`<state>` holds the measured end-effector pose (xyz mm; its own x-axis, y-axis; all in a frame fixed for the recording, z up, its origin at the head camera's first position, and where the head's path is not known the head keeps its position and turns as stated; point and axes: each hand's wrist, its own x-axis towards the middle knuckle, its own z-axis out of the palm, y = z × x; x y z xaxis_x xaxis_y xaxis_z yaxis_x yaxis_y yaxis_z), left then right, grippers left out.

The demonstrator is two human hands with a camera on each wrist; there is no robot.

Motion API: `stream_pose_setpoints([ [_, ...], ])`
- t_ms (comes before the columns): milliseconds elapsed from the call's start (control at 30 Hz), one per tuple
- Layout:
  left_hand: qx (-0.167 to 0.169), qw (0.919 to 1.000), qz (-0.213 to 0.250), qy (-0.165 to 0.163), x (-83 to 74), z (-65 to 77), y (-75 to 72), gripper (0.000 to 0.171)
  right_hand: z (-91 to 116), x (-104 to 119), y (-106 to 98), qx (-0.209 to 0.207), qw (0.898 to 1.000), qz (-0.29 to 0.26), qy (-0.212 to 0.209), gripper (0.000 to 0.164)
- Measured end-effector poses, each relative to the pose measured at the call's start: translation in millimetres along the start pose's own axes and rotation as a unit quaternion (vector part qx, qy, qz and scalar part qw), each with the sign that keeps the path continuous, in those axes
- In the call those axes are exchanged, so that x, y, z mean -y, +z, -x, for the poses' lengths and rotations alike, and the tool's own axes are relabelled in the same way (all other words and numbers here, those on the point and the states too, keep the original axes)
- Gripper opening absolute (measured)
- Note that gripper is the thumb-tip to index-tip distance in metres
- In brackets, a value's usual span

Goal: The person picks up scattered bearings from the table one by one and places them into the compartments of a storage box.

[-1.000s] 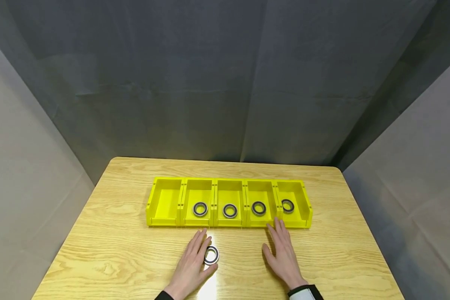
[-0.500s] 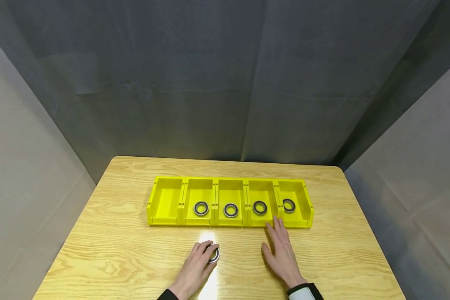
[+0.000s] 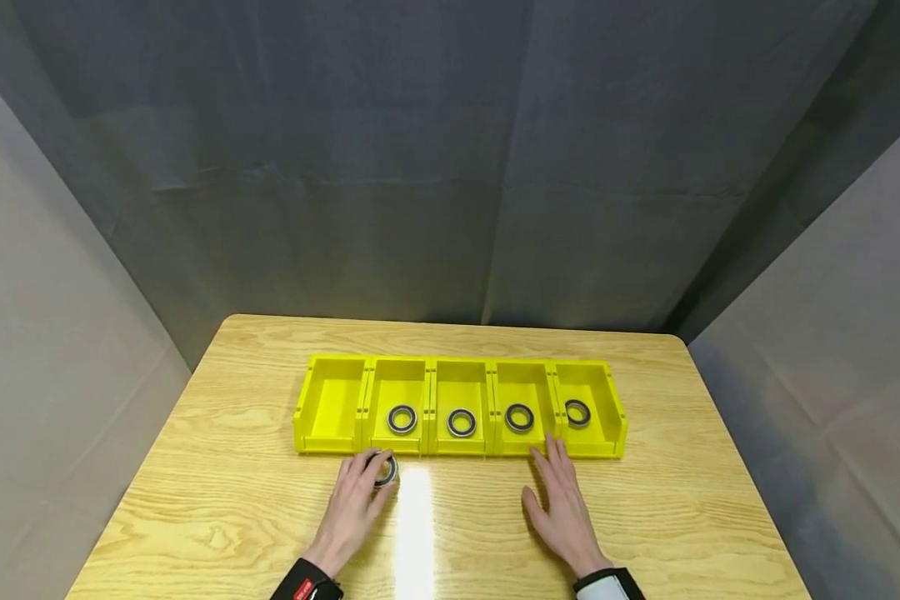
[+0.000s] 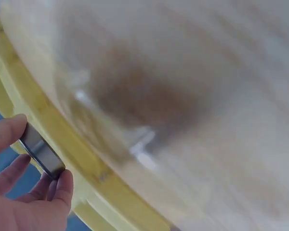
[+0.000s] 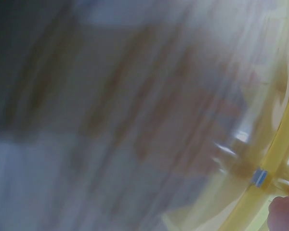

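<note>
My left hand pinches a ring-shaped ball bearing between thumb and fingers, just in front of the second bin from the left. In the left wrist view the bearing's steel rim shows between the fingertips, beside the yellow bins. My right hand lies with fingers extended, fingertips at the front edge of the bins near the divider between the two rightmost ones; it holds nothing. Only one fingertip of it shows in the right wrist view. The row of yellow bins stands across the table.
One bearing lies in each of several bins: second from left, middle, fourth and rightmost. No bearing shows in the leftmost bin. The wooden table is enclosed by a dark curtain and grey side panels.
The left hand has closed its fingers on the bearing, lifted it off the table and carried it left and forward toward the bins. The right hand has stayed in place.
</note>
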<state>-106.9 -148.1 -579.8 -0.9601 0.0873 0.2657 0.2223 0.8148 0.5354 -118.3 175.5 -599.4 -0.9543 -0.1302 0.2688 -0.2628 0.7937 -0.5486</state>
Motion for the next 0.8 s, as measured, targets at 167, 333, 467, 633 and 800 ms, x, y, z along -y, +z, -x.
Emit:
stream_pose_setpoints([
  [167,-0.043,0.9989,0.006,-0.020,15.2,-12.8,-15.2,0.049,-0.5,-0.2,0.5,-0.002,1.000,-0.003,-0.003,0.061],
  [333,-0.073,0.9966,0.011,-0.038,28.9,-26.1,-28.9,0.048,-0.7,-0.2,0.9,-0.001,1.000,-0.007,-0.002,0.061],
  [467,-0.078,0.9959,0.003,-0.046,37.1,-34.4,-34.6,0.047,-0.4,-0.1,0.1,0.004,1.000,-0.006,0.002,0.060],
  [633,-0.077,0.9959,-0.009,-0.046,43.2,-38.2,-33.1,0.046,0.4,0.3,-1.1,0.011,1.000,-0.007,0.007,0.061],
  [800,-0.062,0.9964,-0.015,-0.055,46.7,-43.5,-29.4,0.044,0.2,0.5,-2.1,0.014,1.000,-0.005,0.012,0.061],
])
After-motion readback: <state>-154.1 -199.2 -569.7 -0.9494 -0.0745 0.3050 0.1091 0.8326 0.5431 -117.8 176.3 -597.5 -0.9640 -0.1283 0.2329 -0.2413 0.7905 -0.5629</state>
